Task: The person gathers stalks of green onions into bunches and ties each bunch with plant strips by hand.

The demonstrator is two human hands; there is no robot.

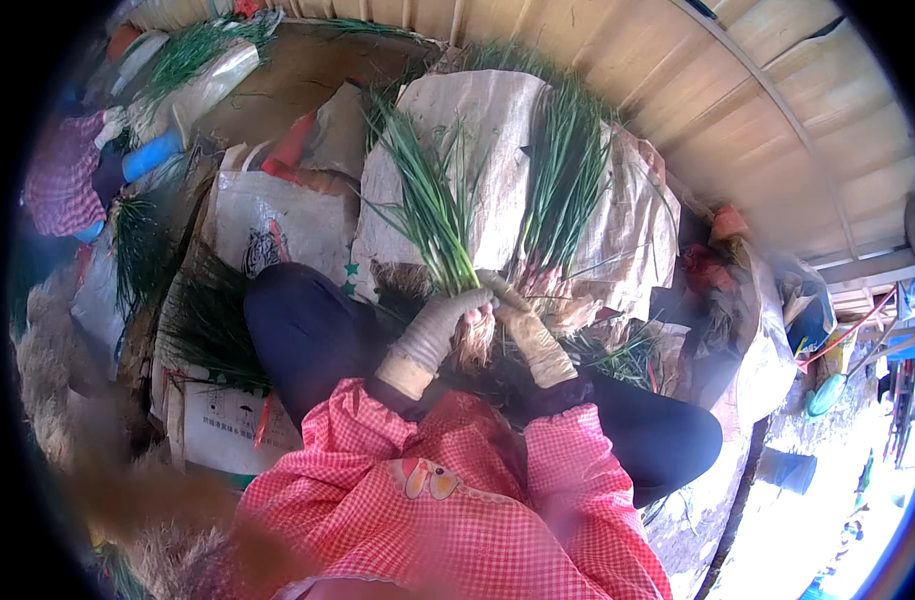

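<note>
My left hand, in a dirty glove, is closed around the lower stems of a bunch of green onions. The pale roots hang below the fist, and the leaves point up and away from me. Against the same bunch, beside the left hand, lies my gloved right hand; its fingers are partly hidden, so its grip is unclear. To the right, a larger heap of green onions rests on a pale woven sack, with reddish-white bulbs towards me.
Another woven sack lies to the left, near dark green leaves. A person in a checked garment works at the far left beside more greens. A ribbed wall curves behind the sacks.
</note>
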